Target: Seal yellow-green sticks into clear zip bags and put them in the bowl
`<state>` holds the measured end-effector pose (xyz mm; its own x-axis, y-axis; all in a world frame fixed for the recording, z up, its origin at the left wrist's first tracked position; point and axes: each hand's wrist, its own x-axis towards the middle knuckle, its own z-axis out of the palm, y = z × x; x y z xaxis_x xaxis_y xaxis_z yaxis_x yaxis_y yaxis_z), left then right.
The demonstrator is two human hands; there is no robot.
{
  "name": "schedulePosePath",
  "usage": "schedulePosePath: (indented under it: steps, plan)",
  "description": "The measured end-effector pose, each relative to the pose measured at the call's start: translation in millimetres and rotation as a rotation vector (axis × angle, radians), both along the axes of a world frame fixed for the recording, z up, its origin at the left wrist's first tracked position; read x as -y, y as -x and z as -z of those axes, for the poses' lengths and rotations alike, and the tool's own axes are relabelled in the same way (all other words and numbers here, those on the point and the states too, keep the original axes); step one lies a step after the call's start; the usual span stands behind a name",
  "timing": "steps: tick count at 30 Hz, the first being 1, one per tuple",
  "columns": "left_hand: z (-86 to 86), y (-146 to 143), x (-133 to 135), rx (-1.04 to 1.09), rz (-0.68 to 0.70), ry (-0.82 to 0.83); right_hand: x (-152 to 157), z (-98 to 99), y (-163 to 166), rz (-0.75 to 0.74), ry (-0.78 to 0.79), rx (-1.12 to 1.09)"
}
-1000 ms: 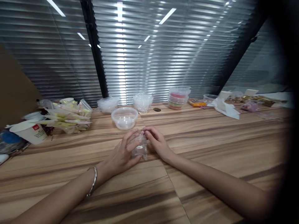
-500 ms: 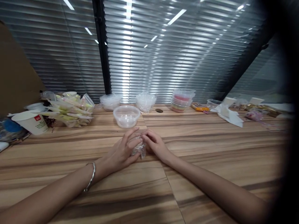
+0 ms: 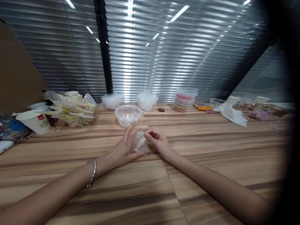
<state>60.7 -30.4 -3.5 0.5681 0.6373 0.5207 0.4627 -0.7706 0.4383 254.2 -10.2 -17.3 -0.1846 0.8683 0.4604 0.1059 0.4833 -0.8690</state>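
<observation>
A white paper cup [image 3: 35, 122] leans at the left of the frame, beside a heap of slim wrapped packets [image 3: 76, 111]. Near the centre, the left hand [image 3: 123, 147] spreads its fingers and thumb about a small clear bag [image 3: 140, 143], touching it; whether it grips, I can't tell. A clear bowl [image 3: 128, 115] sits just above on the worktop [image 3: 206, 150]. The right hand [image 3: 160, 143] pinches the bag's upper right edge. Further right, there are stacked tubs [image 3: 184, 100], then crumpled white tissue [image 3: 232, 115].

the left hand [image 3: 122, 147] has a slim silvery bangle [image 3: 94, 171] at its wrist.
</observation>
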Motion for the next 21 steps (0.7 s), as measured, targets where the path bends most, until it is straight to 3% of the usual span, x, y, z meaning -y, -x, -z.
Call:
schedulePosePath:
  steps: [9,15,21]
  plan:
    - [-3.5,2.4,1.3,0.005,0.042,0.148,-5.4,5.9,-0.6,-0.011,0.128,-0.068]
    - [-1.5,3.8,-2.8,0.185,-0.018,0.17,-8.6,10.9,2.4,-0.075,0.171,-0.052]
    - [3.7,5.3,-10.5,0.493,-0.038,0.501,-8.1,12.9,2.5,0.03,0.159,-0.065]
